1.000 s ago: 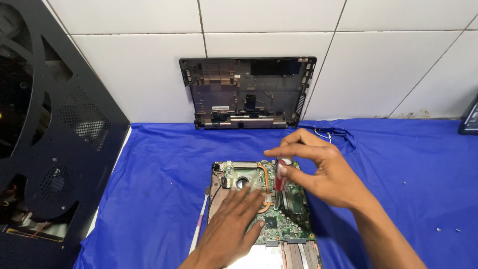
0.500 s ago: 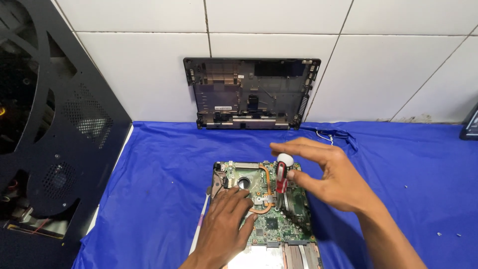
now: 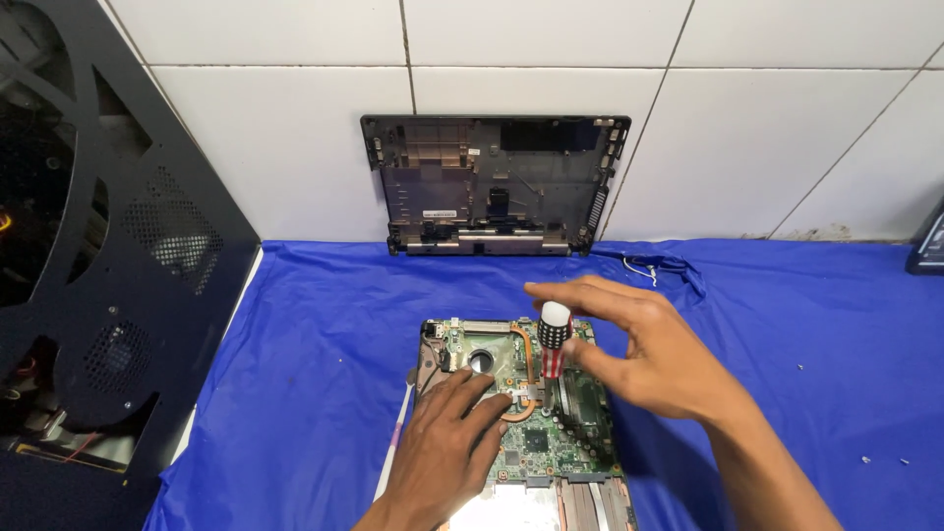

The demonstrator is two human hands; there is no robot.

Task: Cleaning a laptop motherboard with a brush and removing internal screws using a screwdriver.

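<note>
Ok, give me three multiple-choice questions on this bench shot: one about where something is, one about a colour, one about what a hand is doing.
1. Where is the black laptop base shell?
A. leaning against the tiled wall
B. flat under the motherboard
C. inside the black metal case

2. What colour is the cloth under the motherboard?
A. green
B. blue
C. grey

3. What is the left hand doing?
A. gripping the screwdriver
B. lifted clear
C. resting flat on the motherboard

Answers:
1 A, the shell stands upright at the back edge against the tiles.
2 B, blue cloth shows all round the board.
3 C, its fingers lie spread on the board, while the right hand is at the screwdriver.
</note>
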